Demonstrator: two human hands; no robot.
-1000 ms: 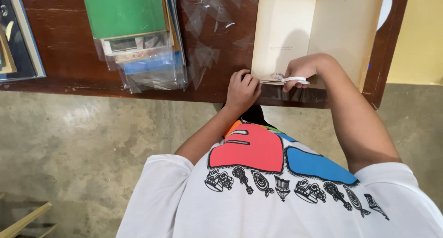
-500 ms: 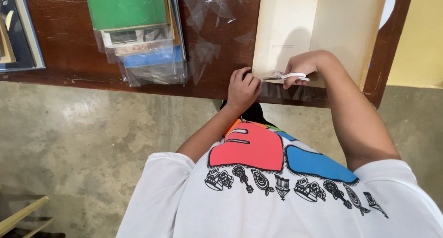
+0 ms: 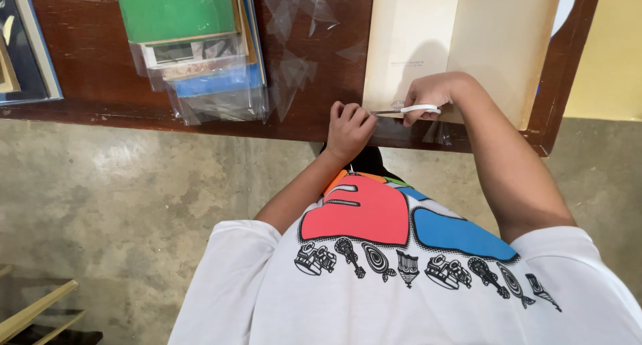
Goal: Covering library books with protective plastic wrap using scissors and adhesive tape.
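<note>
An open book (image 3: 461, 44) with cream pages lies on a dark wooden table (image 3: 100, 64), on top of a clear plastic sheet (image 3: 307, 57). My right hand (image 3: 431, 94) rests on the book's near edge and grips white-handled scissors (image 3: 420, 109), with the blades pointing left along that edge. My left hand (image 3: 349, 125) is curled at the table's front edge, just left of the blade tips, with its fingers closed on the plastic sheet there.
A stack of books (image 3: 194, 44) in clear covers, a green one on top, lies left of the plastic sheet. More books (image 3: 27, 50) sit at the far left. Below the table are a concrete floor (image 3: 134, 204) and a wooden piece (image 3: 33, 311) at the lower left.
Both hands stay at the book's near edge, hardly moved. Only the view has shifted slightly.
</note>
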